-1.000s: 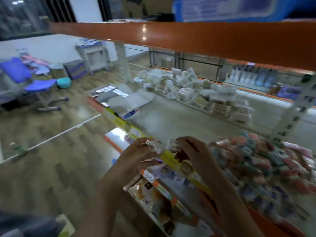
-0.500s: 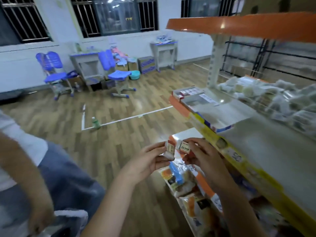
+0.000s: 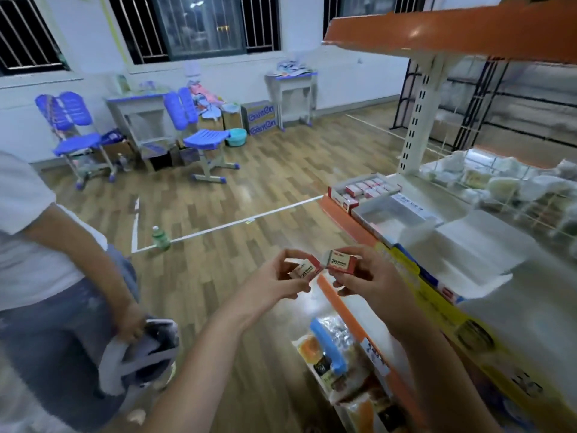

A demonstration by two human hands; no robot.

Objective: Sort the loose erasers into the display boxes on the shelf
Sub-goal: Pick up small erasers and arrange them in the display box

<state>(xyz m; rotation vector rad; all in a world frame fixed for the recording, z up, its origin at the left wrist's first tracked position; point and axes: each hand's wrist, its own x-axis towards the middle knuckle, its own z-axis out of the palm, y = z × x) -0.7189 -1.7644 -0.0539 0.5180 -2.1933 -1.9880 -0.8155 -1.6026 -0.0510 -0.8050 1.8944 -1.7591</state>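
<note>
My left hand (image 3: pixel 278 278) pinches a small red-and-cream 2B eraser (image 3: pixel 307 268) in front of the shelf's edge. My right hand (image 3: pixel 368 276) pinches a second eraser (image 3: pixel 340 260) of the same kind, and the two erasers almost touch. A red display box (image 3: pixel 340 200) holding several erasers sits at the shelf's far left end. Beside it lies an open white display box (image 3: pixel 390 220) with nothing visible inside, and a larger white box (image 3: pixel 480 245) lies nearer.
A person in a white shirt (image 3: pixel 25 232) stands at my left holding a device. An orange upper shelf (image 3: pixel 452 32) hangs overhead. White packets (image 3: pixel 499 179) fill a wire rack at the back right. Snack bags (image 3: pixel 337 364) sit on the lower shelf. Chairs and desks (image 3: pixel 140 126) stand across the wooden floor.
My view has swung left, away from the pile of loose erasers toward the shelf's end. Both hands kept their erasers and stayed close together in front of the shelf edge.
</note>
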